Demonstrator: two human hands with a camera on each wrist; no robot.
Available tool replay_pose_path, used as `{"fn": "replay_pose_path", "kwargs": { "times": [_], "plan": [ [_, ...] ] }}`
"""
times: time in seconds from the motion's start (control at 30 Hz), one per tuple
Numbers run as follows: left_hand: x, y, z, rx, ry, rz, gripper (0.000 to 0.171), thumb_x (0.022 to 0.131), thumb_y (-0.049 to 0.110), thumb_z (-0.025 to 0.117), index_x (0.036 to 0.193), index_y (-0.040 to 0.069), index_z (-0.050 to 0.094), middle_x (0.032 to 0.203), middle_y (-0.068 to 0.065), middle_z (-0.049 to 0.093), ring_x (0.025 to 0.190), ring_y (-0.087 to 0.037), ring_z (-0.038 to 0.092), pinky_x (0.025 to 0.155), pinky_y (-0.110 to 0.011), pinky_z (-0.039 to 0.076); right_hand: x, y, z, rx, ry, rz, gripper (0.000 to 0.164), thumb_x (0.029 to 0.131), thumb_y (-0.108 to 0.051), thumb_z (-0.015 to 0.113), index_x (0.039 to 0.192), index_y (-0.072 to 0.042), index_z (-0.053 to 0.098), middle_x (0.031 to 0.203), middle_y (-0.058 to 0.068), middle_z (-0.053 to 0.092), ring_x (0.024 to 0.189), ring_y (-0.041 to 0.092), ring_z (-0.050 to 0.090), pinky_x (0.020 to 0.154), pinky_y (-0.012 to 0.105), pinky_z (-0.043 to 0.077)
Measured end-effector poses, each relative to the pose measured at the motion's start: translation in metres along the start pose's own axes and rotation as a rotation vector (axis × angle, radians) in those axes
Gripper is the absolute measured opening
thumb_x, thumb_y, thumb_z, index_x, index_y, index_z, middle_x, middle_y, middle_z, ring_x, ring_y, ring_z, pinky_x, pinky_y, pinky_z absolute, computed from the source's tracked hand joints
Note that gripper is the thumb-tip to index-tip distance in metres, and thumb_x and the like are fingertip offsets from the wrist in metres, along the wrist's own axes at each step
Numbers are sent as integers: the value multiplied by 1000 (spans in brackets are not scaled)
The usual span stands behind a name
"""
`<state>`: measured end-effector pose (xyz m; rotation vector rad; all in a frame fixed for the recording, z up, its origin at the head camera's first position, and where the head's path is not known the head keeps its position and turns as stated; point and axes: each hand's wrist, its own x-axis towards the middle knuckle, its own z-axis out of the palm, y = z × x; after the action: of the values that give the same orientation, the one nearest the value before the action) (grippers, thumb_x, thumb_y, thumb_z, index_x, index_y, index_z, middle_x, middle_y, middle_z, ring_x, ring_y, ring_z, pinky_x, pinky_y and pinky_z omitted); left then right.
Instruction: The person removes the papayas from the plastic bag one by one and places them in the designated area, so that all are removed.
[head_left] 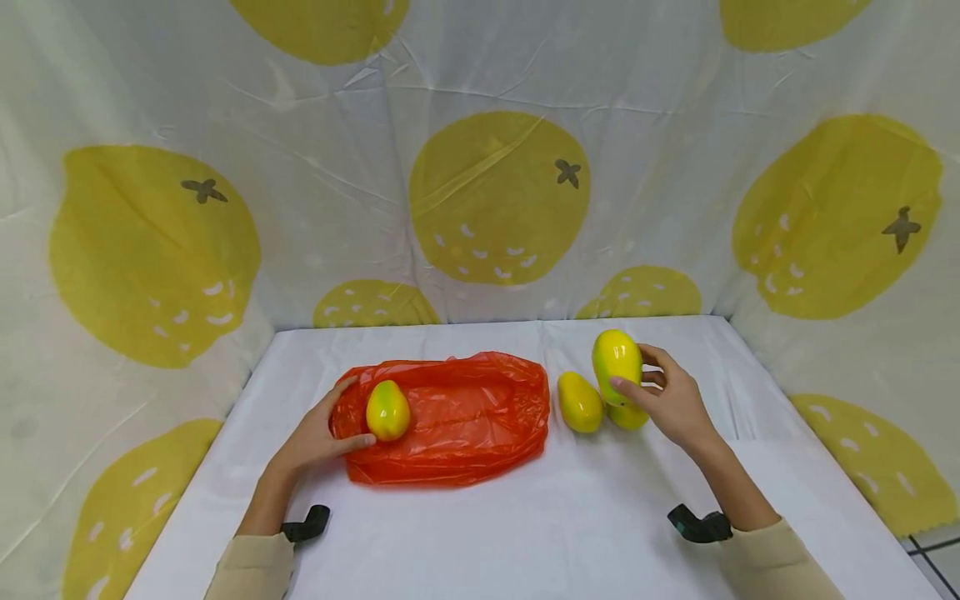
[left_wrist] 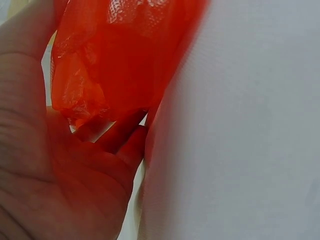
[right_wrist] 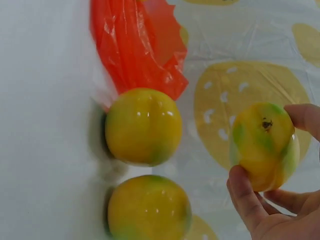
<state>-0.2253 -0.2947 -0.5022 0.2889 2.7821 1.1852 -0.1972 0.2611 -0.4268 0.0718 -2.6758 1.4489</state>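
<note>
The held fruit [head_left: 615, 354], yellow-green and egg-shaped, is pinched between thumb and fingers of the right hand [head_left: 671, 404] at the right of the scene, seemingly lifted off the table; its long axis runs roughly near to far in the head view, leaning slightly left at the far end. It lies to the left of the right hand, and the red plastic bag [head_left: 468, 425] lies farther left, past the loose fruit, its own long axis running left to right. The left hand [head_left: 311, 437] is well apart from the held fruit, at the opposite end of the bag, which it cups with thumb and fingers spread wide, thumb at the near side and fingers toward the far side. Just beside that thumb, within the bag's rim at the left end, sits the bagged fruit [head_left: 388, 411]. Between bag and right hand are the left loose fruit [head_left: 580, 402], just beside the bag's right edge, and the right loose fruit [head_left: 628, 416], partly hidden by the held one; the right wrist view shows a gap between these two. Counted: four fruits, one bag, two hands, two black wrist devices [head_left: 701, 525], on one white-covered table [head_left: 525, 542].
</note>
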Motion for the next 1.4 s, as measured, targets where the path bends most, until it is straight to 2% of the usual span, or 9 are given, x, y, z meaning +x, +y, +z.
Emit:
{"fn": "replay_pose_path", "kwargs": {
  "times": [0.2, 0.47, 0.53, 0.67, 0.73, 0.8, 1.0, 1.3, 1.4],
  "plan": [
    [-1, -3, 2, 2, 2, 9, 113, 78, 53, 84, 165, 25, 18, 166, -19, 31, 146, -49, 36, 104, -67, 49, -2, 6, -17, -25, 25, 4, 82, 95, -48, 71, 158, -10, 35, 151, 19, 46, 123, 36, 60, 81, 9, 51],
    [-2, -4, 2, -8, -1, 4, 113, 77, 53, 85, 165, 26, 19, 166, -18, 31, 146, -48, 36, 104, -67, 49, -7, 14, -31, -41, 35, 21, 81, 97, -47, 70, 159, -8, 33, 152, 23, 45, 123, 38, 59, 77, 8, 50],
    [-2, -3, 1, -6, -4, 4, 113, 77, 53, 84, 165, 26, 18, 166, -19, 31, 146, -49, 35, 104, -67, 49, -7, 16, -34, -47, 40, 21, 81, 97, -46, 70, 159, -8, 34, 151, 23, 45, 121, 33, 60, 77, 7, 50],
    [-1, -2, 0, -4, -3, -5, 114, 77, 53, 84, 166, 26, 17, 166, -19, 30, 147, -49, 34, 104, -67, 49, -8, 19, -42, -70, 58, 23, 79, 97, -45, 69, 158, -9, 35, 150, 21, 47, 111, 12, 61, 77, 5, 49],
    [0, -2, 0, -4, -4, -5, 115, 78, 53, 84, 166, 26, 16, 166, -19, 29, 147, -49, 34, 104, -67, 49, -7, 22, -45, -76, 60, 24, 79, 98, -45, 69, 158, -9, 35, 149, 21, 48, 109, 7, 59, 77, 5, 49],
    [0, -2, -1, -9, -5, -8, 115, 77, 53, 85, 166, 27, 16, 167, -18, 29, 148, -48, 33, 105, -67, 49, -6, 24, -48, -84, 59, 28, 79, 98, -45, 69, 159, -9, 34, 150, 22, 47, 112, 12, 60, 76, 5, 48],
    [3, -4, -2, -1, 0, -9, 116, 77, 54, 84, 166, 30, 14, 168, -17, 28, 149, -49, 31, 106, -68, 47, -4, 32, -49, -93, 59, 55, 82, 98, -46, 68, 160, -8, 31, 153, 25, 43, 124, 40, 56, 74, 5, 47],
    [2, -4, -1, -8, -4, -16, 119, 76, 55, 85, 166, 29, 12, 168, -18, 28, 149, -48, 32, 104, -66, 50, -3, 48, -47, -124, 73, 103, 83, 99, -48, 66, 160, -5, 30, 154, 27, 41, 124, 41, 54, 72, 6, 45],
    [3, -3, 0, -10, -1, -9, 118, 76, 55, 85, 166, 29, 13, 167, -17, 29, 149, -48, 32, 104, -66, 50, -1, 52, -48, -136, 70, 122, 84, 99, -49, 65, 160, -5, 29, 154, 28, 40, 125, 42, 53, 77, 13, 48]
  ]
}}
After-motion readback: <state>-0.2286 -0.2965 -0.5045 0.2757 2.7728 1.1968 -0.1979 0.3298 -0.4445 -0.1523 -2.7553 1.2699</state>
